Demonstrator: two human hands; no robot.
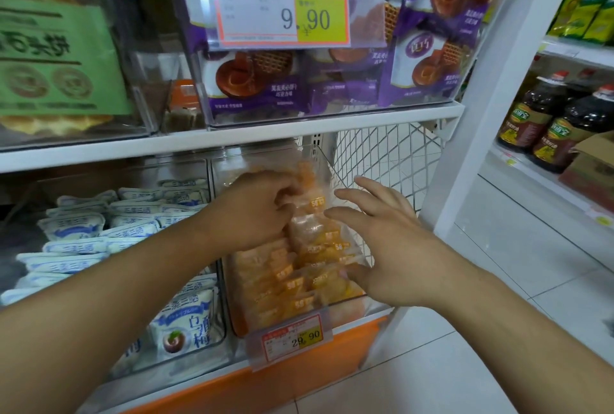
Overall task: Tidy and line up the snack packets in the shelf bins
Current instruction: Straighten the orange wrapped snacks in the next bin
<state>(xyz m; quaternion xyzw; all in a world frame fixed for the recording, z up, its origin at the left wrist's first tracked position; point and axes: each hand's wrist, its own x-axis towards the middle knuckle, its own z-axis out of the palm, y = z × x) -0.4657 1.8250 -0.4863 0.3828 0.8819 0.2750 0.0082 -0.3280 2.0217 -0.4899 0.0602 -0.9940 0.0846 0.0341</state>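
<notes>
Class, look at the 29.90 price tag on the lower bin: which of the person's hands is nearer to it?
Right. The right hand rests on the orange packets just above the 29.90 price tag; the left hand grips packets farther back.

My two hands in frame: left hand [255, 211], right hand [388, 247]. Two price tags: big one [282, 1], small one [292, 335]. At least three oil bottles [528, 114]. Orange packets [299, 280] and white packets [76, 227]: too many to count.
</notes>
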